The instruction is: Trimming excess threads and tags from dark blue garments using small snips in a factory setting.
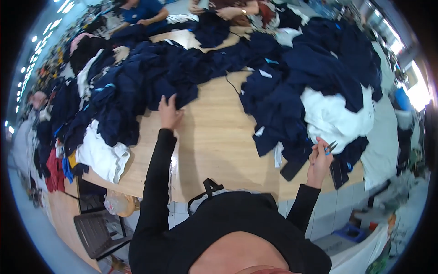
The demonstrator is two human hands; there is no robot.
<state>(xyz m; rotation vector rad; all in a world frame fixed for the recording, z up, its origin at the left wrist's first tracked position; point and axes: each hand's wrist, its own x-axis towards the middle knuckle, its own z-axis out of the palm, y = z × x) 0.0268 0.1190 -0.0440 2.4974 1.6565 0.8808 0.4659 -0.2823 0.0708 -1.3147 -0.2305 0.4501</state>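
Note:
My left hand (169, 114) reaches forward over the wooden table with its fingers spread and nothing in them. Its fingertips are at the near edge of a heap of navy garments (155, 68); whether they touch the cloth I cannot tell. On the right, my right hand (320, 159) is closed around small thread snips (332, 147) whose dark blades point up and to the right. A white garment (337, 116) lies just beyond this hand, partly covered by navy cloth. More navy garments (276, 105) with small white tags lie to its left.
The pale wooden table (214, 137) shows between the heaps. A white garment (102, 153) hangs near its left edge. Across the table, one person in a blue top (145, 11) and another with a wristwatch (230, 11) handle cloth. A dark plastic chair (98, 230) stands lower left.

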